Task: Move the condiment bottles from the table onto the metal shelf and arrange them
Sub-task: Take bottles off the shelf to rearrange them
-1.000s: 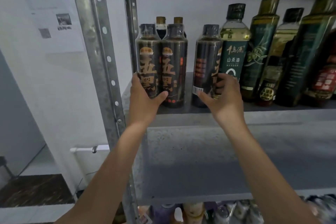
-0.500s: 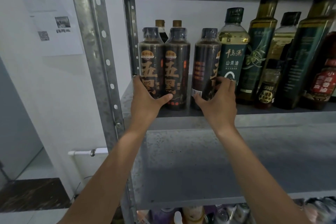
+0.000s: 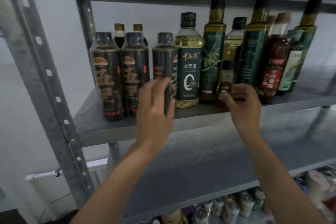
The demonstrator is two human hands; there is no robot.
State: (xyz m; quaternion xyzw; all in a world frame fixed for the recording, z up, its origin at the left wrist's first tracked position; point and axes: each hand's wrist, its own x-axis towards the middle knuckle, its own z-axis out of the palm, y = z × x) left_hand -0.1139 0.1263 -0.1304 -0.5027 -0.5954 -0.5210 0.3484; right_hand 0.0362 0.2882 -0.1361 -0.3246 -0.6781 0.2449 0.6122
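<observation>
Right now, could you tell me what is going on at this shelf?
A person is tidying condiment bottles on the metal shelf. The left hand grips the third dark sauce bottle from the left, beside the green-labelled oil bottle. The right hand pinches the small jar standing in front of the tall olive oil bottles.

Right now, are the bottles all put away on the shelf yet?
Nearly. Done: a row of bottles stands upright on the metal shelf. In hand: the left hand grips the third dark bottle, the right hand pinches the small jar. Left: straightening those two; the table is out of view, so more may wait.
</observation>
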